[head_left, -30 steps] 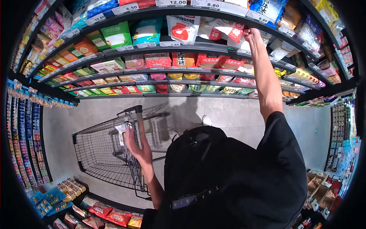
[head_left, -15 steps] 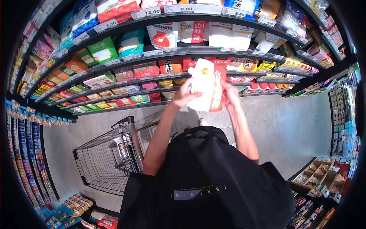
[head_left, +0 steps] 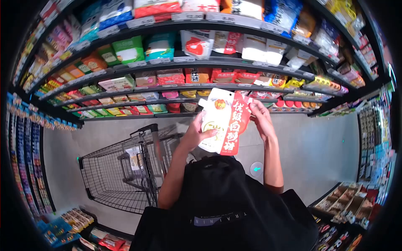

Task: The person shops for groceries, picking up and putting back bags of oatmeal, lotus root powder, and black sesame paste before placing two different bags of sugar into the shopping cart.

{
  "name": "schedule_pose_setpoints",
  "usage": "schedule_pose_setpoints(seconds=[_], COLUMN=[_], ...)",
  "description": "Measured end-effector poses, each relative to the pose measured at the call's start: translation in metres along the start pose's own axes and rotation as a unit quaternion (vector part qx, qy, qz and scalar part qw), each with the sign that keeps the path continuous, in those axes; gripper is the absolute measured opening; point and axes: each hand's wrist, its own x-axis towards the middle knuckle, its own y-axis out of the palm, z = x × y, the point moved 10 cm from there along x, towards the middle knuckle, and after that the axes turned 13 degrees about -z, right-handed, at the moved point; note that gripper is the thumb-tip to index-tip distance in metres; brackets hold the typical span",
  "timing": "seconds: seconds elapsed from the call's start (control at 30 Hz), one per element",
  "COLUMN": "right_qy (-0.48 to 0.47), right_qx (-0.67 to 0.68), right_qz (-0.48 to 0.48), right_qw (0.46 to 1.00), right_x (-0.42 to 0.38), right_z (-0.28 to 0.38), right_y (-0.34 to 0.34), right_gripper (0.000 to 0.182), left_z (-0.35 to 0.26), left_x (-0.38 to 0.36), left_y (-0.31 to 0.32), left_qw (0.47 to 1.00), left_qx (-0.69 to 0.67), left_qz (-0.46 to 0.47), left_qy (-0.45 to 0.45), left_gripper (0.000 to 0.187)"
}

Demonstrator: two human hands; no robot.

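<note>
A white and red bag of white sugar (head_left: 224,119) is held up in front of the shelves, its printed front facing me. A small white spout-like piece sticks out near its upper left edge. My left hand (head_left: 196,133) grips the left side, thumb across the front and fingers behind. At the upper right edge, my right hand (head_left: 260,118) pinches the bag between thumb and fingers. The fingertips behind it are hidden.
Shelves (head_left: 180,63) full of bagged goods curve across the front. A wire shopping cart (head_left: 113,178) stands on the left with a small package (head_left: 134,159) in it. Divided display boxes (head_left: 345,201) are at the lower right.
The bag and both hands have come lower in the view, closer to my body. The bag's red side with lettering now shows more fully. The shelves appear shifted as my head moved.
</note>
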Motion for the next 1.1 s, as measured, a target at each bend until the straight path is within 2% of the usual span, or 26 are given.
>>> schedule_pose_setpoints(seconds=[0.1,0.13,0.2,0.23,0.3,0.37,0.4,0.43,0.5,0.57,0.63,0.67,0.7,0.77,0.83,0.9,0.93,0.97,1.0,1.03,1.1], right_qy=[-0.009,-0.015,-0.026,-0.045,0.003,-0.059,-0.073,-0.136,-0.146,-0.164,-0.079,-0.123,-0.122,-0.096,-0.017,0.041,0.026,0.076,0.084,0.128,0.177], right_qx=[-0.038,-0.086,-0.160,-0.202,-0.263,-0.345,-0.383,-0.444,-0.400,-0.391,-0.352,-0.357,-0.361,-0.343,-0.309,-0.295,-0.303,-0.321,-0.324,-0.315,-0.366], right_qz=[0.126,0.152,0.219,0.260,0.364,0.424,0.415,0.416,0.469,0.491,0.512,0.565,0.594,0.627,0.660,0.677,0.689,0.685,0.680,0.685,0.666], right_qw=[0.991,0.984,0.962,0.943,0.894,0.835,0.822,0.782,0.774,0.761,0.780,0.734,0.708,0.693,0.684,0.673,0.658,0.649,0.653,0.645,0.625], right_x=[-0.007,-0.005,-0.004,-0.006,-0.024,-0.053,-0.048,-0.050,-0.072,-0.089,-0.120,-0.134,-0.152,-0.180,-0.209,-0.226,-0.245,-0.260,-0.269,-0.273,-0.277], right_z=[0.036,0.041,0.049,0.054,0.055,0.065,0.058,0.065,0.071,0.074,0.063,0.057,0.042,0.010,-0.035,-0.095,-0.112,-0.139,-0.163,-0.197,-0.253], right_y=[0.052,0.064,0.097,0.116,0.156,0.204,0.215,0.230,0.268,0.302,0.344,0.370,0.394,0.439,0.475,0.508,0.520,0.526,0.533,0.538,0.538], right_gripper=[0.046,0.049,0.045,0.043,0.035,0.029,0.026,0.024,0.021,0.018,0.016,0.017,0.017,0.017,0.019,0.021,0.020,0.019,0.020,0.022,0.025], left_z=[-0.026,-0.033,-0.043,-0.044,-0.043,-0.036,-0.031,-0.030,-0.035,-0.047,-0.043,-0.043,-0.037,-0.025,0.001,0.030,0.038,0.047,0.065,0.090,0.104], left_x=[-0.029,-0.037,-0.052,-0.057,-0.069,-0.077,-0.080,-0.086,-0.104,-0.123,-0.159,-0.178,-0.197,-0.244,-0.287,-0.325,-0.342,-0.357,-0.366,-0.371,-0.378], left_y=[-0.017,-0.024,-0.034,-0.041,-0.048,-0.062,-0.071,-0.081,-0.098,-0.125,-0.165,-0.184,-0.201,-0.241,-0.267,-0.287,-0.294,-0.300,-0.311,-0.323,-0.329], left_qw=[0.999,0.998,0.998,0.997,0.996,0.994,0.994,0.991,0.981,0.964,0.936,0.916,0.900,0.830,0.757,0.664,0.627,0.589,0.550,0.512,0.478], left_qx=[-0.039,-0.045,-0.056,-0.063,-0.077,-0.084,-0.075,-0.064,-0.113,-0.115,-0.161,-0.185,-0.197,-0.221,-0.334,-0.402,-0.424,-0.446,-0.463,-0.469,-0.493], left_qz=[-0.018,-0.026,-0.024,-0.031,-0.014,-0.034,-0.051,-0.077,-0.122,-0.186,-0.291,-0.323,-0.354,-0.462,-0.504,-0.571,-0.594,-0.616,-0.634,-0.659,-0.682], left_qy=[0.011,0.017,0.032,0.038,0.044,0.052,0.068,0.084,0.095,0.152,0.119,0.148,0.160,0.220,0.248,0.267,0.272,0.275,0.286,0.290,0.250], left_gripper=[0.078,0.078,0.077,0.077,0.075,0.076,0.077,0.077,0.075,0.066,0.051,0.046,0.046,0.043,0.044,0.043,0.044,0.044,0.046,0.056,0.067])
